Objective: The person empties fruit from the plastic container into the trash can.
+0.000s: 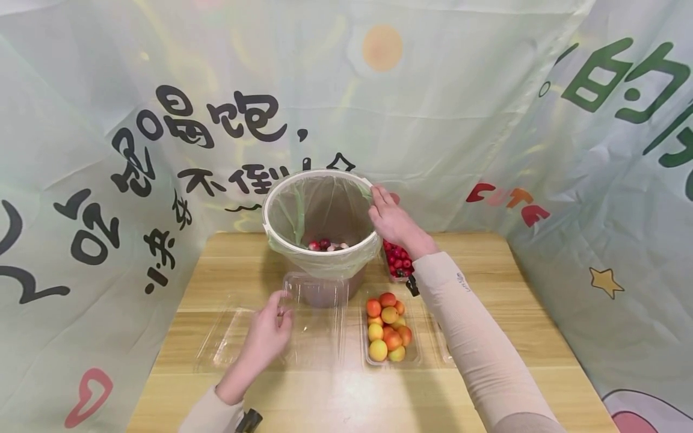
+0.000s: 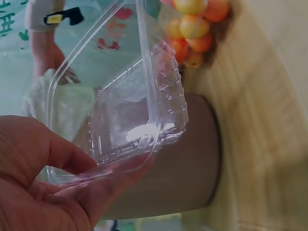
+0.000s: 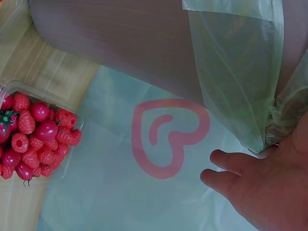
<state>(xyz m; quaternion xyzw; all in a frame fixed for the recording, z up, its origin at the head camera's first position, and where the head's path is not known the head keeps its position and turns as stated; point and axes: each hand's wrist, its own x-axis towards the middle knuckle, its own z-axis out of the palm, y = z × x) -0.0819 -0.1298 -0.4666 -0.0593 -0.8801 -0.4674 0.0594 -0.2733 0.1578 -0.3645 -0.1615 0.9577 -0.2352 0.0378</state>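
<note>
My left hand (image 1: 269,334) pinches the edge of a clear plastic container (image 2: 120,110) between thumb and fingers. The container is tilted in front of the bin, and I see no contents in it. At the bin's right rim is my right hand (image 1: 394,219); in the right wrist view the green bin liner (image 3: 236,62) gathers to a point at this hand, while two fingertips (image 3: 219,175) stand free of it. The round bin (image 1: 325,172) has a white rim with the liner folded over it. Small red and pale items (image 1: 323,245) lie inside.
A clear box of orange and yellow fruit (image 1: 390,328) sits right of the bin's front. Behind it, a box of raspberries and small red tomatoes (image 3: 36,137) is partly hidden by my right arm. Another clear container (image 1: 230,337) lies at left. Printed cloth (image 1: 433,120) surrounds the wooden table (image 1: 357,397).
</note>
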